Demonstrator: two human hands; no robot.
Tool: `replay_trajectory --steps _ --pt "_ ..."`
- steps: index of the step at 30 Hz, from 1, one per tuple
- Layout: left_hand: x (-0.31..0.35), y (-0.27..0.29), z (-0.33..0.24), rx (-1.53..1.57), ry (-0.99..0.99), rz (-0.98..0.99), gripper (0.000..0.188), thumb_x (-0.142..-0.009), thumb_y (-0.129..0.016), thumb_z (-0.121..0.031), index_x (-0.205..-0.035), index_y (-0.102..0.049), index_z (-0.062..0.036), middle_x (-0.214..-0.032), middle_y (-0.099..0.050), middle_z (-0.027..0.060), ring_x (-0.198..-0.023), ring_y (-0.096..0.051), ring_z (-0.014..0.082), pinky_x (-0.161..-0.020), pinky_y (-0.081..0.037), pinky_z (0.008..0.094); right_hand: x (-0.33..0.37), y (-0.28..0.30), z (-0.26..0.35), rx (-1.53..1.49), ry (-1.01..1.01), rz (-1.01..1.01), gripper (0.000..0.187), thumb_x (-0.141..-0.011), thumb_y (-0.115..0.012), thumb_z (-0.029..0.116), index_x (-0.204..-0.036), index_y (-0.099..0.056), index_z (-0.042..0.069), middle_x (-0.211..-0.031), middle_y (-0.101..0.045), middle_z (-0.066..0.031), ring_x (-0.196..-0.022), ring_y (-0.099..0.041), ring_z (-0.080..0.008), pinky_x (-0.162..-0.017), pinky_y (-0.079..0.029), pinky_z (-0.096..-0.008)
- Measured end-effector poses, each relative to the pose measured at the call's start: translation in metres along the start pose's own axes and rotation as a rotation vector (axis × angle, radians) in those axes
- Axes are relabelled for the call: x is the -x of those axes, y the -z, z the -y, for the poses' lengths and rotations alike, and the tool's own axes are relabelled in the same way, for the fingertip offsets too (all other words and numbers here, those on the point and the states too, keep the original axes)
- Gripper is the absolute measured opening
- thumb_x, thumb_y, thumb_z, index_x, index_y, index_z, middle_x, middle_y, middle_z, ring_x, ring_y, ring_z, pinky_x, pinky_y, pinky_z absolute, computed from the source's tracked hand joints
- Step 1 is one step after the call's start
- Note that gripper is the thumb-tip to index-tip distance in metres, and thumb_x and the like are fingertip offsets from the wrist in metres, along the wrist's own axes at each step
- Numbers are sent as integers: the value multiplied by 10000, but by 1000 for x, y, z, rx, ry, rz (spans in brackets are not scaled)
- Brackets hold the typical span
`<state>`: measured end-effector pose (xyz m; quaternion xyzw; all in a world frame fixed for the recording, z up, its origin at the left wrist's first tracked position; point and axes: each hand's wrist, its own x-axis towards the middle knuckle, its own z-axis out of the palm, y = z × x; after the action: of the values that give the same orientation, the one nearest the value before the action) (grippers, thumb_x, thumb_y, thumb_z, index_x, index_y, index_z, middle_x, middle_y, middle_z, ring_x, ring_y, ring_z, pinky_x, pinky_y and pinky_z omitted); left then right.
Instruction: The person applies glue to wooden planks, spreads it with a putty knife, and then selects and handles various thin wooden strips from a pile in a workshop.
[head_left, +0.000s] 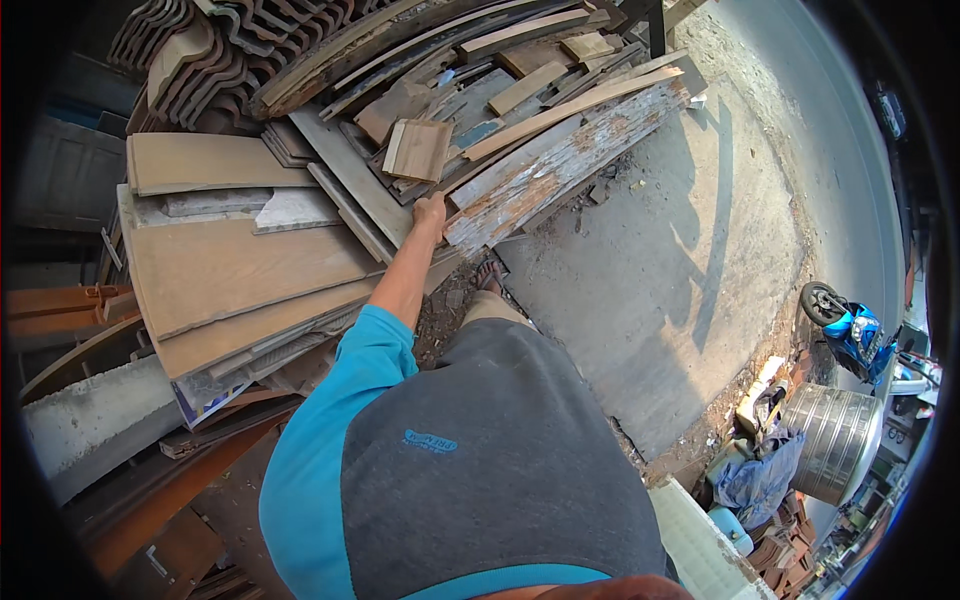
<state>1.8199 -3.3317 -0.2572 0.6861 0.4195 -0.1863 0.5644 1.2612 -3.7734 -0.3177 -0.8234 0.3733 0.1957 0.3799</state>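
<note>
My left arm reaches forward, and my left hand [430,213] is closed at the near left corner of a long weathered plank [570,168] with peeling whitish paint. Its fingertips are partly hidden against the wood. This plank slants up to the right along the front of a heap of scrap timber. Just beyond the hand lies a small framed wooden piece [418,150], and a pale narrow board [575,110] rests behind the plank. Left of the hand, a grey board [350,175] leans beside a stack of flat brown panels [240,270]. My right hand is out of the picture.
Curved roof tiles [205,65] are stacked at the far left. Concrete paving [640,270] spreads to the right, toward a road [850,130]. A blue motorbike [858,335] and a ribbed metal drum [832,440] stand at right. My sandalled foot [490,275] is near the plank's end.
</note>
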Motion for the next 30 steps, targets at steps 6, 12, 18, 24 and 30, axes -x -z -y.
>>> replay_trajectory --steps 6,12,18,24,30 --pt "-68 -15 14 -61 162 -78 513 -904 -640 -377 -1179 -622 57 -973 -616 149 -761 -582 253 -603 -435 445 33 1 39 -15 -285 -10 383 -970 -564 286 -1028 -712 -63 -858 -722 -182 -810 -679 -239 -742 -506 -391" --pt "-64 -13 14 -186 171 -244 472 -913 -699 -312 -1181 -649 73 -1075 -695 209 -903 -697 289 -775 -545 426 16 27 169 11 -176 -118 416 -982 -576 317 -1087 -716 -60 -942 -744 -208 -882 -705 -280 -796 -522 -386" --pt "-63 -7 32 361 51 -125 120 -909 -714 -139 -902 -678 -24 -888 -676 82 -758 -639 140 -645 -513 279 -10 46 186 50 -155 -106 456 -983 -596 348 -1133 -714 -66 -1018 -749 -242 -955 -721 -299 -848 -533 -389" --pt "-6 5 13 1101 77 180 98 -891 -721 -28 -971 -668 -47 -864 -615 -5 -732 -567 72 -628 -487 194 -29 58 207 109 -154 -50 477 -980 -590 353 -1144 -706 -79 -1029 -748 -249 -963 -722 -296 -847 -533 -384" --pt "63 18 0 973 -118 496 275 -918 -743 -73 -1180 -658 -74 -993 -641 -22 -829 -582 60 -740 -493 201 -58 68 232 106 -86 17 482 -982 -588 352 -1145 -706 -86 -1027 -749 -240 -962 -718 -270 -839 -532 -372"
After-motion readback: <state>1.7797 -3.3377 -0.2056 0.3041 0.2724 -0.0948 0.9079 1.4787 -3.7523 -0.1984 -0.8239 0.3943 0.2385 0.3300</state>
